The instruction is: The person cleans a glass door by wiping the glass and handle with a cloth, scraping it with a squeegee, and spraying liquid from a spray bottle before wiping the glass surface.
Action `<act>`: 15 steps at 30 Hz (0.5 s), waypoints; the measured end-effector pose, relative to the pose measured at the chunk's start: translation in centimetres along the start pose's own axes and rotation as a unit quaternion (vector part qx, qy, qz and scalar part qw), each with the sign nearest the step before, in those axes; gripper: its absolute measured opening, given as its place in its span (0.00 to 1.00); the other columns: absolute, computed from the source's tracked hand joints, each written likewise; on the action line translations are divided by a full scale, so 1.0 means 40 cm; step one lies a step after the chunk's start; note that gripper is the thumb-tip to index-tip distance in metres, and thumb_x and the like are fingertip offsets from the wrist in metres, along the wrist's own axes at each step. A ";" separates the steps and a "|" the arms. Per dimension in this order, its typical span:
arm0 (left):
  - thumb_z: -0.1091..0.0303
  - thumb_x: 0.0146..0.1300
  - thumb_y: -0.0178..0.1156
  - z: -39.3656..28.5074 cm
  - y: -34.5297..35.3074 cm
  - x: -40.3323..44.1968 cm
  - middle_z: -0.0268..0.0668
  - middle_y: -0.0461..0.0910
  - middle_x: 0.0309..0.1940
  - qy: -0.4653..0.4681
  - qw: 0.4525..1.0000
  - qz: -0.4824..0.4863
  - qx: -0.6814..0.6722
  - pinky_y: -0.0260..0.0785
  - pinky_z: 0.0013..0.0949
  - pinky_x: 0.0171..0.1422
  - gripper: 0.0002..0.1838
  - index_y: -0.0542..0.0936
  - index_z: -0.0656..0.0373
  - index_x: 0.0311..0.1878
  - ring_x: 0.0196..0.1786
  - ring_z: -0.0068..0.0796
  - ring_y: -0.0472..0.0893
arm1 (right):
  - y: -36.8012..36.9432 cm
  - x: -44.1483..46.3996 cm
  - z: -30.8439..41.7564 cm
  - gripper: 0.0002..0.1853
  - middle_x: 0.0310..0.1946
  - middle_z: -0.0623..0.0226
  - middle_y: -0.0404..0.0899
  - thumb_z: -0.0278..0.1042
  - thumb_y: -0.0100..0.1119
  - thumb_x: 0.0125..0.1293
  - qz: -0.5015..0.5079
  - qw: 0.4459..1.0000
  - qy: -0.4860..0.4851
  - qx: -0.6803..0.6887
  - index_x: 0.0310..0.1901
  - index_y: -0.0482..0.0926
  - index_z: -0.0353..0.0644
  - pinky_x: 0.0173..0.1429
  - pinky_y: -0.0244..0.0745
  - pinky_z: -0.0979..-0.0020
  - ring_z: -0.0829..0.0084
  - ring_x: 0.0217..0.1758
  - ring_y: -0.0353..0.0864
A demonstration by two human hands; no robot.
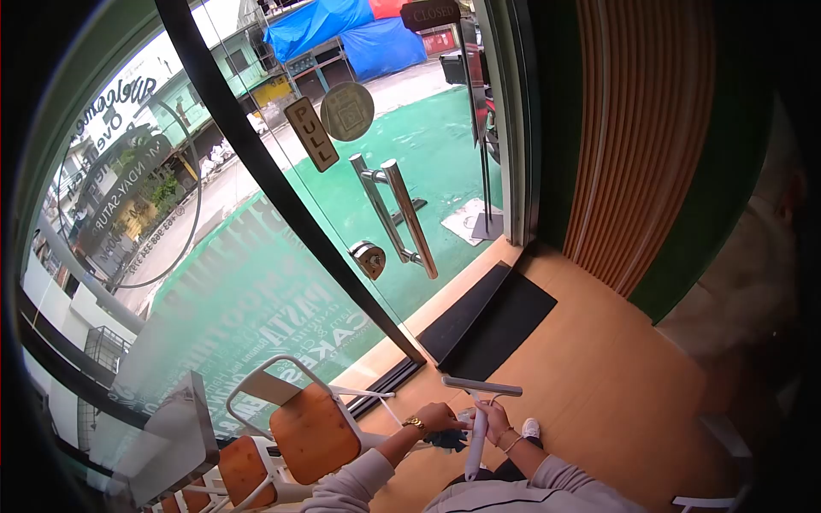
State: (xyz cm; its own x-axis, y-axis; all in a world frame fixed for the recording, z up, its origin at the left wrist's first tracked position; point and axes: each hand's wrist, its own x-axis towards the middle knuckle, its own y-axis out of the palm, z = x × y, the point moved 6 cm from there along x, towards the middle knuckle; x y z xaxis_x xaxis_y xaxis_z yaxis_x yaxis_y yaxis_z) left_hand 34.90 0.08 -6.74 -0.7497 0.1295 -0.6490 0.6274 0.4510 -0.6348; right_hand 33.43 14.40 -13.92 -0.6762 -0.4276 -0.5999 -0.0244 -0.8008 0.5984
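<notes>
My right hand (495, 422) is closed round the upper handle of a light grey squeegee (475, 449), whose wide head (481, 386) points away from me and whose handle end hangs toward my body. My left hand (439, 417), with a gold watch at the wrist, is just left of the squeegee, its fingers close to the handle. A dark, crumpled cloth (447, 439) hangs beneath my left hand, bunched in its fingers. Both hands are low in front of my body, above the floor.
Ahead stands a glass door with a metal handle (408, 218) and a PULL sign (311, 134). A black mat (500, 321) lies at the threshold. Chairs with wooden seats (315, 433) and a grey table (175, 445) are at the lower left. A slatted wall (637, 128) rises at the right.
</notes>
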 end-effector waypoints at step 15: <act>0.13 0.38 0.45 -0.578 0.057 0.357 0.50 0.82 0.31 0.020 0.993 0.097 0.062 0.74 0.40 0.44 0.53 0.85 0.63 0.33 0.36 0.45 0.83 | -0.427 0.042 0.383 0.07 0.36 0.67 0.76 0.30 0.52 0.68 0.055 0.987 0.015 0.149 0.45 0.73 0.41 0.45 0.76 0.70 0.72 0.40 0.77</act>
State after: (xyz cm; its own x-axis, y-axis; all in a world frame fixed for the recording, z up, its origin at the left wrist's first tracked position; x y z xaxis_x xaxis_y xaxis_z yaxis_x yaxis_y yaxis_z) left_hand 20.78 23.38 -7.75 -0.6177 0.2397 -0.7490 0.7807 0.3018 -0.5473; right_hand 21.42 33.78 -17.02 -0.6641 -0.5215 -0.5357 -0.1706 -0.5919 0.7877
